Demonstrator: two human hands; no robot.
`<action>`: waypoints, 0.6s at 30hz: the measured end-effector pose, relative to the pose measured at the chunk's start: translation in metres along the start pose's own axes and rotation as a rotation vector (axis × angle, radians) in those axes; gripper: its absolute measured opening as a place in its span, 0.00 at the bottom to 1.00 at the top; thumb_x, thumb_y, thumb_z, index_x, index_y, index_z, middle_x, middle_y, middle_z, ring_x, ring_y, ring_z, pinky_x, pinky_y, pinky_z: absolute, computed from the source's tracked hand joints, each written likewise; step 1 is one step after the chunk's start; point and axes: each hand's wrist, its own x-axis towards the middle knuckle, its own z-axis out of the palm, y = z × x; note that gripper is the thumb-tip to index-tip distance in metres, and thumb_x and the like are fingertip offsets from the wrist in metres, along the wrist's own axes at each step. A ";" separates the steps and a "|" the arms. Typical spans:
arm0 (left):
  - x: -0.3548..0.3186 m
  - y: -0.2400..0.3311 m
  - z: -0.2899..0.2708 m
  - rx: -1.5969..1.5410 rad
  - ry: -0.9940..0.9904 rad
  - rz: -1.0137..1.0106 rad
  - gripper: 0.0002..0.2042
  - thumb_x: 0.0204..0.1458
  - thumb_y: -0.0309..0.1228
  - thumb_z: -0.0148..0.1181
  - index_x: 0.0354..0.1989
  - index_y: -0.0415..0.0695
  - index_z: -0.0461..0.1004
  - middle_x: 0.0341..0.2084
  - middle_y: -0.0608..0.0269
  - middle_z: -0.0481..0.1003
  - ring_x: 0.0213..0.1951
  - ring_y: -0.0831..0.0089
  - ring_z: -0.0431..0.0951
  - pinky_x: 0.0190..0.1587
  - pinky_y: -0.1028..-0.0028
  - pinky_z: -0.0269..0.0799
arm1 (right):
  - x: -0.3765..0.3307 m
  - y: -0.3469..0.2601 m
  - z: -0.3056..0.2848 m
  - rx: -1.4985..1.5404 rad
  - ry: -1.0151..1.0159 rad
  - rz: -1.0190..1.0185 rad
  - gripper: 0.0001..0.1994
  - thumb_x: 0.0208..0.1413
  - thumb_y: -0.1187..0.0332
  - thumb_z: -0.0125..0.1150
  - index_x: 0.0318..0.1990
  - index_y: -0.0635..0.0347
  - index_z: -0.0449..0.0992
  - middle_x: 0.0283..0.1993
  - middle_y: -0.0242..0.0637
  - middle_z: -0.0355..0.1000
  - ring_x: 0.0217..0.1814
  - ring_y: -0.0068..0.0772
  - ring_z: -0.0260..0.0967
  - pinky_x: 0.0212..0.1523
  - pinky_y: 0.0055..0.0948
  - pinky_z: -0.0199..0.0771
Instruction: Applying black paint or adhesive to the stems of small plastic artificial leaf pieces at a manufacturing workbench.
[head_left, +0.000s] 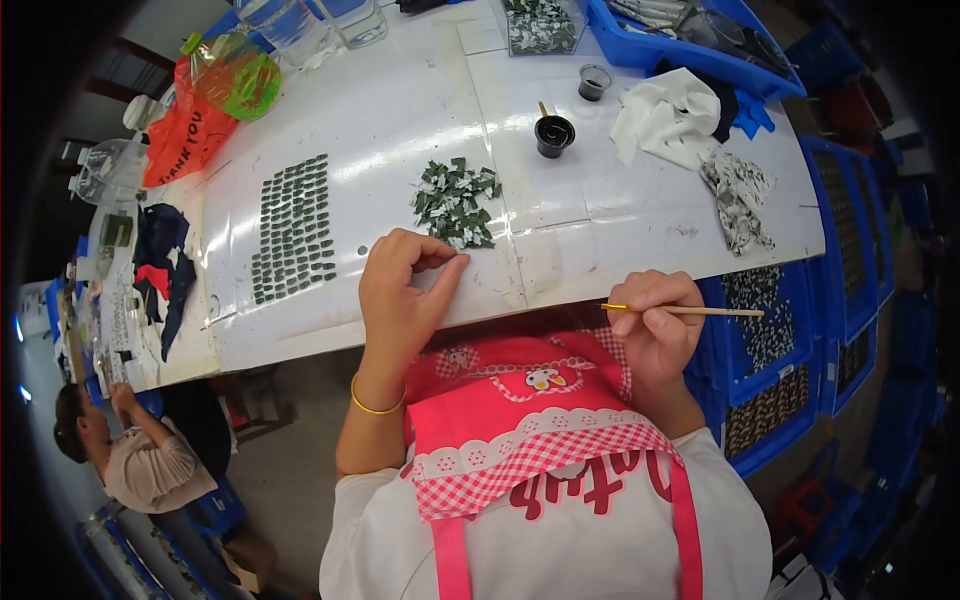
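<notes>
My left hand [405,295] rests at the near edge of a loose pile of small dark green and white pieces [455,200]. Its thumb and index fingertips are pinched together; anything between them is too small to make out. To the left, similar dark green pieces lie in tidy rows [293,230] on the white table. A thin brush [715,312] with a pale handle and a yellow part at its left end is held level in my right hand [660,325], in front of the table edge.
Beyond the pile stand a black cup [554,135] with a stick in it and a small clear cup [594,82]. Crumpled white cloth [675,115] and a stained rag [738,200] lie right. Blue trays [765,415] are stacked beside me. Another person [150,455] sits at left.
</notes>
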 end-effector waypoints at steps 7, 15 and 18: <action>-0.002 0.007 0.003 -0.029 0.044 -0.019 0.07 0.42 0.22 0.66 0.29 0.42 0.75 0.23 0.67 0.70 0.26 0.75 0.67 0.32 0.77 0.66 | -0.011 -0.014 -0.021 -0.045 0.054 -0.020 0.07 0.50 0.78 0.48 0.36 0.67 0.71 0.25 0.42 0.70 0.22 0.25 0.64 0.23 0.17 0.63; -0.004 0.012 0.003 -0.005 0.085 -0.012 0.06 0.43 0.22 0.66 0.28 0.42 0.74 0.23 0.66 0.70 0.26 0.74 0.67 0.31 0.77 0.65 | -0.015 -0.023 -0.031 -0.202 0.210 0.000 0.09 0.50 0.76 0.46 0.36 0.68 0.72 0.26 0.42 0.69 0.23 0.28 0.62 0.24 0.21 0.63; -0.005 0.010 0.003 -0.006 0.099 0.019 0.06 0.43 0.22 0.65 0.27 0.42 0.72 0.22 0.66 0.69 0.26 0.74 0.66 0.31 0.77 0.65 | -0.002 -0.028 -0.031 -0.288 0.238 -0.052 0.10 0.50 0.76 0.46 0.37 0.69 0.73 0.28 0.43 0.69 0.24 0.28 0.62 0.26 0.22 0.63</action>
